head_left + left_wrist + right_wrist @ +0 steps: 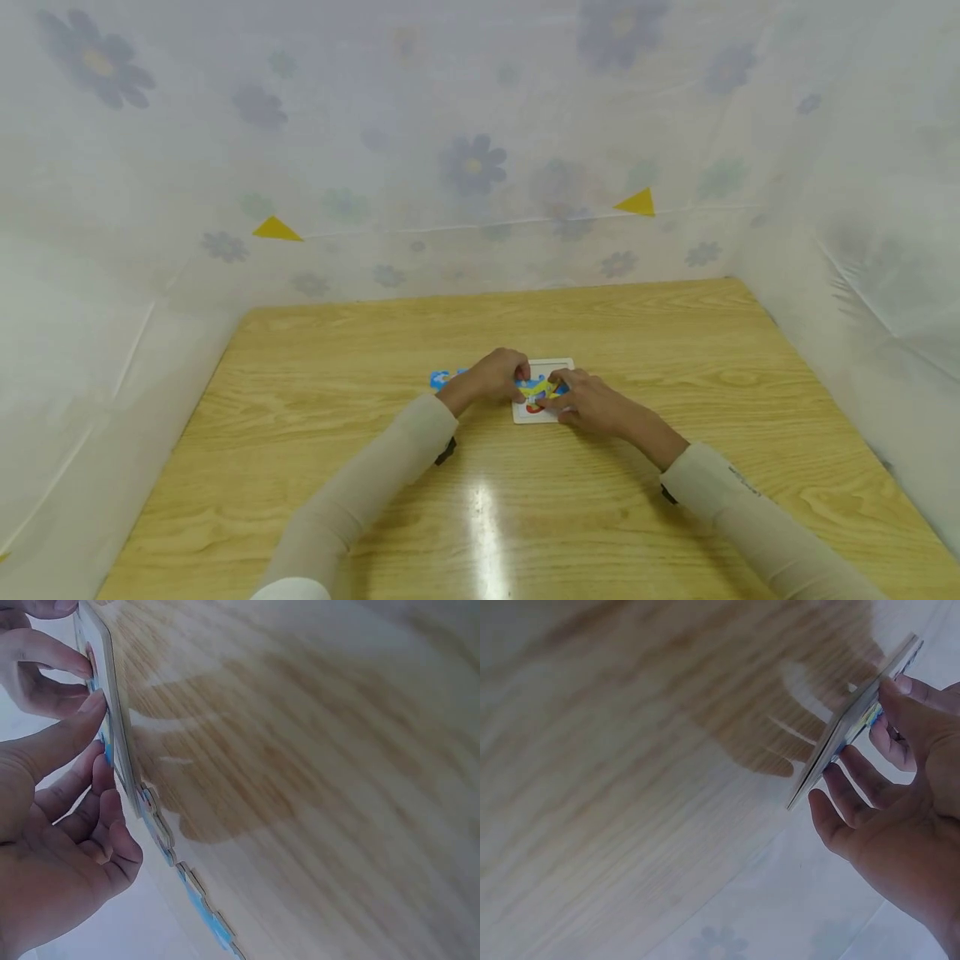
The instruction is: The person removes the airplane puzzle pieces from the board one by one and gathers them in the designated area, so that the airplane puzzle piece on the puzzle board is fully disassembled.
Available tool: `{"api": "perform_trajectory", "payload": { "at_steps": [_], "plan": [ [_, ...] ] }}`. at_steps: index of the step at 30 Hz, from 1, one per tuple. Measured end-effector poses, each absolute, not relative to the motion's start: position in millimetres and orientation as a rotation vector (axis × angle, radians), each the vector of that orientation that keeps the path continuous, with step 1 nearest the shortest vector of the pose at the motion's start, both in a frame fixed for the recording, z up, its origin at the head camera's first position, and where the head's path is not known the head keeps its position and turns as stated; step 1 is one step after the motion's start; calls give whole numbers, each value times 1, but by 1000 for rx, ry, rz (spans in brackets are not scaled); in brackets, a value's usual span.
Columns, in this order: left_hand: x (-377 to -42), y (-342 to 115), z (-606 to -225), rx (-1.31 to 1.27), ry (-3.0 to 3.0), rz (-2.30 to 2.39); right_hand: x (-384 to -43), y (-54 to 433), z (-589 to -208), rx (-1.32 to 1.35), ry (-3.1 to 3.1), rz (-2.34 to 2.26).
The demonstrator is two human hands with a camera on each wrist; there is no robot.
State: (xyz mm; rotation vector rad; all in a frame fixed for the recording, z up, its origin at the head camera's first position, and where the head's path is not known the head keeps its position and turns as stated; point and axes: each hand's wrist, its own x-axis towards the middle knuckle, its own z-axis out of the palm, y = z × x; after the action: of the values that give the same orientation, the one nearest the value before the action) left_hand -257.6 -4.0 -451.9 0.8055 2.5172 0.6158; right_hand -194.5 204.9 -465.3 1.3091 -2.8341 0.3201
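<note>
A small picture puzzle board [567, 363] with a white rim lies near the middle of the table, with blue, yellow and red pieces in it. My left hand [492, 375] comes in over its left side, the thumb and index fingertips touching the pieces there. My right hand [596, 406] is over the right side, its thumb and index finger about a yellow puzzle piece [553, 387]. In the left wrist view, my left hand [60, 810] has its other fingers loosely bent beside the board's edge [120, 697]. The right thumb [894, 690] is at the board's near edge.
Blue loose puzzle pieces [442, 379] lie left of the board, partly behind the left hand; they trail off in a row [199, 896] in the left wrist view. A wooden table [570, 508] carries everything. Pale flowered sheeting [465, 242] encloses its back and sides.
</note>
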Motion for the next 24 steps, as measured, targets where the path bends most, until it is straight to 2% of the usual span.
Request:
{"api": "perform_trajectory", "payload": {
  "at_steps": [24],
  "plan": [
    [-257, -3, -453, 844, 2588, 685, -193, 203, -462, 1315, -2806, 256]
  ]
}}
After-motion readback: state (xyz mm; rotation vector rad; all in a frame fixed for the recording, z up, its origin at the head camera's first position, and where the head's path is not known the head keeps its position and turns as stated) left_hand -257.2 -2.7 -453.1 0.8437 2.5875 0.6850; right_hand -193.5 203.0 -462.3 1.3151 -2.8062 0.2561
